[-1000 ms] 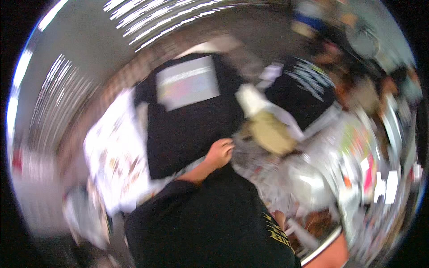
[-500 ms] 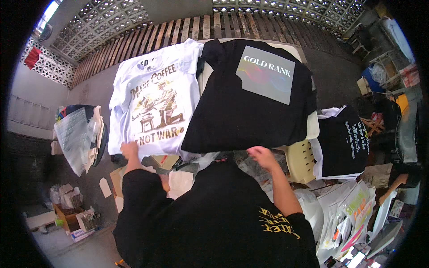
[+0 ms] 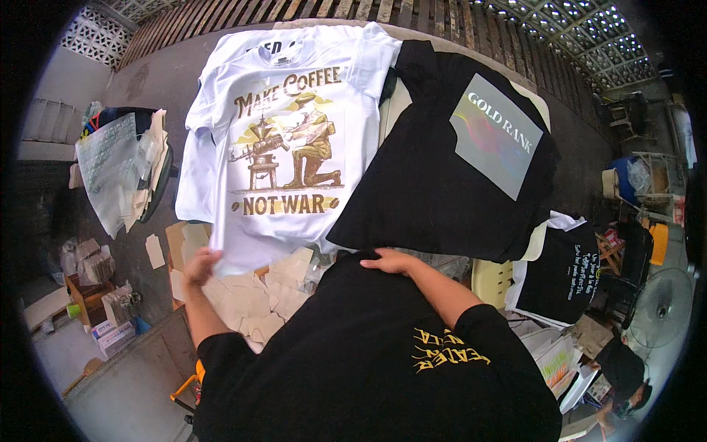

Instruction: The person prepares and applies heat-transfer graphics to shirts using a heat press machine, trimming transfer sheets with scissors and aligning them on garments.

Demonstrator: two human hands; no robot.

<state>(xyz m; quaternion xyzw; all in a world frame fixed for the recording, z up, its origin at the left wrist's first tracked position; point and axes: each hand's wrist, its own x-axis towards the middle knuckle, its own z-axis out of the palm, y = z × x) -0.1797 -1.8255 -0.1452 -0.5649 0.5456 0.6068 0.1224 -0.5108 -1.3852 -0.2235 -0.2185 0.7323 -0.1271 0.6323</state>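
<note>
A white T-shirt (image 3: 243, 166) with a brown and yellow printed picture lies spread on a table, on top of other white cloth. My left hand (image 3: 200, 267) is closed on the lower left corner of its hem, drawing it toward me. My right hand (image 3: 390, 262) is in front of my body, just below the hem of a black T-shirt (image 3: 412, 162). Its visible fingers are stretched leftward and apart, and I see nothing held in them. A grey printed sheet (image 3: 498, 138) lies on the black T-shirt's chest.
A pale table edge (image 3: 541, 107) shows past the black T-shirt. Right of it, a cream plastic chair (image 3: 492, 282) stands near a stack of black and white shirts (image 3: 558, 276). Cut cardboard pieces (image 3: 258, 295) lie below the table. A person (image 3: 622, 372) is at the lower right, near a fan (image 3: 662, 308).
The view has swung, so the table's things sit differently. My left hand has pulled the white hem corner nearer to me. The right hand has moved left, in front of my body.
</note>
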